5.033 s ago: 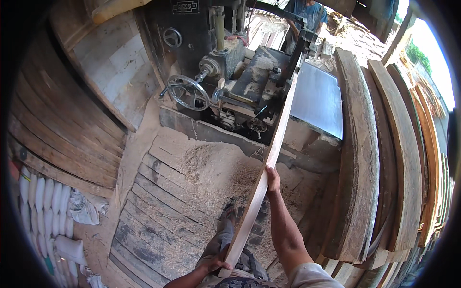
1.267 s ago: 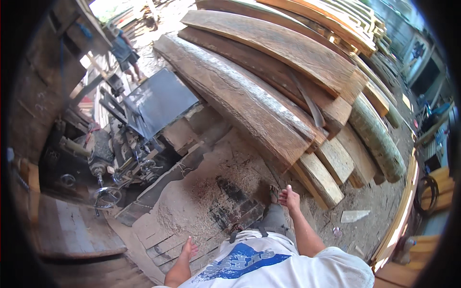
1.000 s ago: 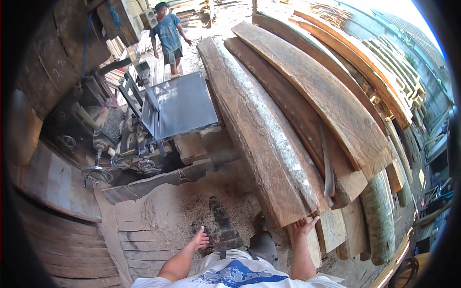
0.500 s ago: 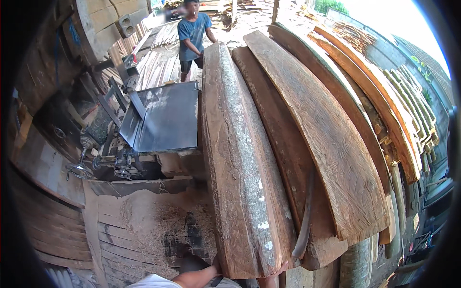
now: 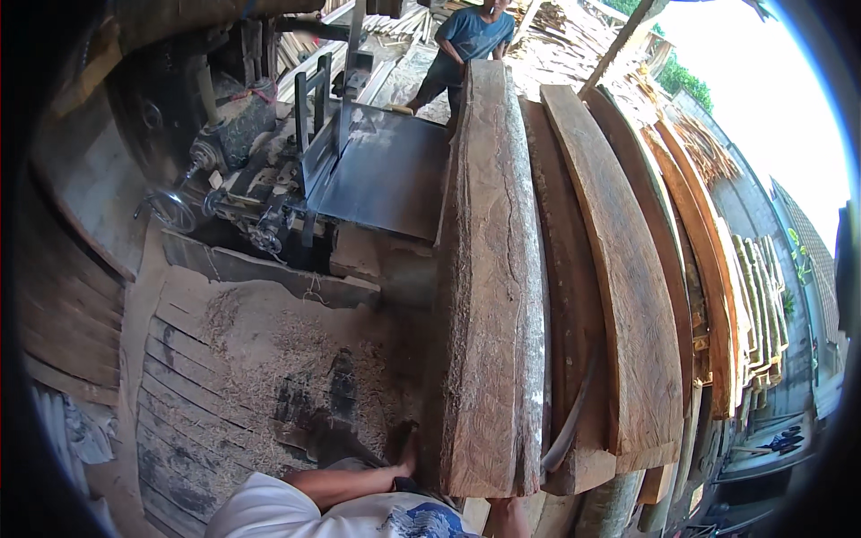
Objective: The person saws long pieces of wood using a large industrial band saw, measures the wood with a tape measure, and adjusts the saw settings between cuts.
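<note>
A long, thick timber slab (image 5: pixel 491 269) with a strip of pale bark along its right side runs from near my body toward the far end. My left hand (image 5: pixel 408 455) is closed against its lower left side near the close end. My right hand (image 5: pixel 508 518) comes up under the near end face; its fingers are hidden by the wood. At the far end, a co-worker in a blue shirt (image 5: pixel 477 34) stands with hands at the slab. Beside it on the right lies another rough-sawn slab (image 5: pixel 619 296), over a darker one (image 5: pixel 560 269).
Left of the slab stands a saw machine with a metal table (image 5: pixel 386 175), an upright blade (image 5: pixel 345 117) and a handwheel (image 5: pixel 170 208). Sawdust (image 5: pixel 269 332) covers the slatted floor. More timber (image 5: pixel 708 269) is stacked at the right.
The slab has rolled toward the left, showing more of its brown face and less bark. My view has turned left. The co-worker leans lower at the far end.
</note>
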`<state>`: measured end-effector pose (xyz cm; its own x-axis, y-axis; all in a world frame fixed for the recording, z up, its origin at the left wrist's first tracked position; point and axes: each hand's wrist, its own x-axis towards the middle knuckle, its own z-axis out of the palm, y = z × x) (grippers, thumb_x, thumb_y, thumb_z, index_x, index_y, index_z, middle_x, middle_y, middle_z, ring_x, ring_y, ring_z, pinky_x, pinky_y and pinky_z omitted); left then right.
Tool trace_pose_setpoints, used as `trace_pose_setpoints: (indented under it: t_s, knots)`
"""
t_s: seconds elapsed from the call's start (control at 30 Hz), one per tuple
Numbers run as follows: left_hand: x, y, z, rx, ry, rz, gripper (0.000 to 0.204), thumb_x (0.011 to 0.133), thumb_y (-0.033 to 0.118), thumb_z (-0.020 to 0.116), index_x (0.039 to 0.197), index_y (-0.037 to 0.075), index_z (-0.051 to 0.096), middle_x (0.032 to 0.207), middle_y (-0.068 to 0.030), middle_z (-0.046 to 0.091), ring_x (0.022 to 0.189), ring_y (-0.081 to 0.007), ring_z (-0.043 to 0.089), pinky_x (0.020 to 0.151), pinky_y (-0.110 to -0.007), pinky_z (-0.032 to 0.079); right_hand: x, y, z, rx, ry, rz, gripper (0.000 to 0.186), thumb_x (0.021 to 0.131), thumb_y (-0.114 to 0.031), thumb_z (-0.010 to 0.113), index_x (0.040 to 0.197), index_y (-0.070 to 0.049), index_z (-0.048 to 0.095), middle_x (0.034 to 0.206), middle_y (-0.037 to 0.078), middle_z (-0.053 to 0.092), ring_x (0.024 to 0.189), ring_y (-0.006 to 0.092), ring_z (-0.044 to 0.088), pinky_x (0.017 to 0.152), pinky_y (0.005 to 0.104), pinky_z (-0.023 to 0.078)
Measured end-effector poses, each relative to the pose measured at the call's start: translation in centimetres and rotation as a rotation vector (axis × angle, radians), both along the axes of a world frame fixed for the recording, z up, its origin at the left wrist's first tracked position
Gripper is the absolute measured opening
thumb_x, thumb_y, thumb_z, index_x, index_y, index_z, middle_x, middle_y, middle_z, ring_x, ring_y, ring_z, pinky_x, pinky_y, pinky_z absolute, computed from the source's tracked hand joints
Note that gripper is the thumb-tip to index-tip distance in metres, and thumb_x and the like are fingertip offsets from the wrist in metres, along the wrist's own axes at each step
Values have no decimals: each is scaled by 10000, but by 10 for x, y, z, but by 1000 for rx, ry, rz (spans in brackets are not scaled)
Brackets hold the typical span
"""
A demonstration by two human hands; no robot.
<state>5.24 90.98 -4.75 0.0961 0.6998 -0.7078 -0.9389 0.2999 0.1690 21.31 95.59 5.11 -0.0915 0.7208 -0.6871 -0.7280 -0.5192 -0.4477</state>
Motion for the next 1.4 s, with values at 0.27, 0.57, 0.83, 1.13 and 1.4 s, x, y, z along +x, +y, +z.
trace_pose_setpoints:
  t_s: [0.27, 0.57, 0.83, 1.13, 1.4]
  knots:
    - [-134, -69, 60, -284, 44, -75, 755, 926, 669, 199, 1203, 79, 580, 976, -123, 655, 863, -246, 653, 810, -393, 539, -100, -52, -36, -21, 82, 42, 868, 824, -728, 356, 1429, -106, 363, 1417, 142, 433, 1256, 360, 453, 1054, 520, 363]
    - [-203, -161, 20, -302, 262, -270, 882, 827, 791, 253, 1341, 120, 505, 1238, -86, 599, 1135, -263, 558, 977, -462, 432, -141, -128, -23, 46, 361, 117, 744, 867, -629, 352, 1396, -109, 414, 1380, 116, 484, 1218, 337, 504, 1029, 507, 398]
    - [-316, -294, 18, -218, 1301, -1058, 539, 847, 571, 563, 950, 45, 610, 790, -56, 593, 624, -117, 511, 552, -311, 407, -42, -328, -116, -112, -742, 884, 749, 816, -654, 543, 1136, 19, 618, 1188, 206, 614, 1133, 296, 562, 987, 424, 390]
    - [-234, -484, 60, -111, 1148, -1409, 469, 838, 464, 597, 1051, 53, 673, 908, -122, 696, 808, -238, 651, 708, -361, 508, 66, -683, -221, -432, -621, 766, 866, 841, -705, 405, 1186, 68, 588, 1199, 329, 561, 1229, 405, 492, 1039, 406, 355]
    - [-82, -380, 101, -2, 1336, -1602, 639, 849, 369, 656, 1345, 14, 469, 889, -130, 675, 836, -196, 660, 758, -343, 524, 45, -771, -213, -701, -270, 307, 759, 872, -682, 422, 1195, -16, 592, 1174, 162, 613, 1021, 327, 602, 835, 470, 461]
